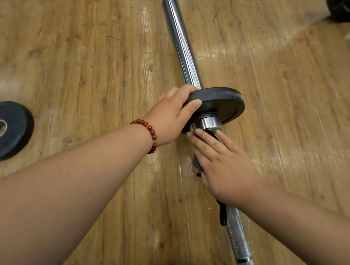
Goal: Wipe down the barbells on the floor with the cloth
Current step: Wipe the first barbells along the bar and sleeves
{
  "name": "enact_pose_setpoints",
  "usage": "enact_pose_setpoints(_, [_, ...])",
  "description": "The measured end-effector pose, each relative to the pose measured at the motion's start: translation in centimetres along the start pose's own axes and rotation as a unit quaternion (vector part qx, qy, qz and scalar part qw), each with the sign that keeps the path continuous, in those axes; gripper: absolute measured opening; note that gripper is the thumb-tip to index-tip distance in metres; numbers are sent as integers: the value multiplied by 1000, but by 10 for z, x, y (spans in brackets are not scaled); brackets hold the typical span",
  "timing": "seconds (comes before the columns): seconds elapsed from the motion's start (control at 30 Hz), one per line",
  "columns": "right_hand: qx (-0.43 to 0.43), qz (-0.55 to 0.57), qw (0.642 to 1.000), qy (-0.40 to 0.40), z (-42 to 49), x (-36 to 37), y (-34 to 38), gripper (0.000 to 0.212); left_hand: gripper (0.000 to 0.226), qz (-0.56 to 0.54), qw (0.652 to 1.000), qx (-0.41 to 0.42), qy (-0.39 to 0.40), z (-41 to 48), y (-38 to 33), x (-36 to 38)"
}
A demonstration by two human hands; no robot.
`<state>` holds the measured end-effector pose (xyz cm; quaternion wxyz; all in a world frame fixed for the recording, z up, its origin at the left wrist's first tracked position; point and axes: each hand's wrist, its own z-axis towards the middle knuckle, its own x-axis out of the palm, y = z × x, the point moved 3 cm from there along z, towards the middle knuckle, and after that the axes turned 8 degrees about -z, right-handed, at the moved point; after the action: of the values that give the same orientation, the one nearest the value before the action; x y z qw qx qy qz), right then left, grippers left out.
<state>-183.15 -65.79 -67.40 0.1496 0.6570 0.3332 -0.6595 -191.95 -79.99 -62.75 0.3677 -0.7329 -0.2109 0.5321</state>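
The knurled shaft of the barbell (241, 244) is seen nearest, lying slantwise on the wooden floor (70, 37). Just beyond, a dark cloth (196, 164) is pressed onto the bar by the right hand (223, 169), its fingers (203, 145) laid out straight toward the collar. A small black plate (219, 103) on the sleeve is grasped at its rim by the left hand (169, 115), thumb curled over. A loose plate (1, 131) lies flat at left, well apart.

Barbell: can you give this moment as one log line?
left hand: grips plate on barbell | right hand: presses cloth on barbell
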Motion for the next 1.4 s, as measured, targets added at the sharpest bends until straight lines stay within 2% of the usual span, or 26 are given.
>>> enact_pose_setpoints(0.13, [85, 118, 989, -35, -11, 3, 1, 71, 18, -111, 994, -12, 11, 1, -1, -1])
enact_pose_setpoints(0.23, [163, 241, 957, -21, -16, 0, 6, 66, 7, -239, 969, -68, 3, 2, 1, -2])
enact_pose_setpoints(0.3, [249, 367, 896, 30, -20, -6, 6, 68, 11, -288, 953, -96, -9, 2, 5, -1])
enact_pose_setpoints(0.37, [339, 508, 789, 64, -16, -1, 0, 65, 11, -309, 945, -111, -17, 1, 8, -1])
enact_pose_setpoints(0.43, [388, 604, 695, 44, -6, 10, -12, 59, 10, -315, 941, -122, -22, 1, 9, -1])
enact_pose_setpoints(0.47, [390, 635, 666, 39, -3, 14, -16, 57, 11, -313, 941, -126, -22, 1, 9, 0])
enact_pose_setpoints(0.5, [377, 650, 658, 46, -2, 17, -16, 57, 10, -309, 942, -130, -22, 1, 10, 0])
enact_pose_setpoints(0.6, [353, 630, 686, 85, -11, 11, -9, 54, 10, -305, 943, -134, -22, -1, 7, 0])
enact_pose_setpoints(0.7, [345, 606, 712, 81, -11, 8, -8, 56, 9, -311, 941, -131, -30, -3, 6, 3])
enact_pose_setpoints(0.83, [373, 593, 711, 57, -1, 10, -9, 64, 8, -297, 946, -127, -32, -4, 4, 3])
enact_pose_setpoints(0.93, [364, 575, 732, 38, -17, 1, -7, 59, 7, -287, 949, -129, -29, -5, 2, 2])
enact_pose_setpoints(1.0, [358, 575, 735, 10, -29, -10, -17, 50, 7, -284, 949, -131, -27, -7, 1, 1])
enact_pose_setpoints(1.07, [360, 570, 737, -54, -29, -20, -38, 44, 10, -285, 949, -135, -24, -6, -3, 1])
enact_pose_setpoints(1.17, [361, 563, 729, -147, -10, -36, -76, 49, 12, -306, 937, -165, -15, -7, -10, 3])
enact_pose_setpoints(1.2, [354, 552, 739, -157, -3, -42, -85, 49, 11, -303, 937, -172, -9, -7, -13, 3])
enact_pose_setpoints(1.27, [318, 519, 780, -148, 8, -49, -94, 50, 11, -259, 948, -184, 1, -9, -18, 0])
enact_pose_setpoints(1.4, [232, 464, 850, -96, 18, -65, -106, 52, 24, -88, 981, -173, -17, -13, -43, -19])
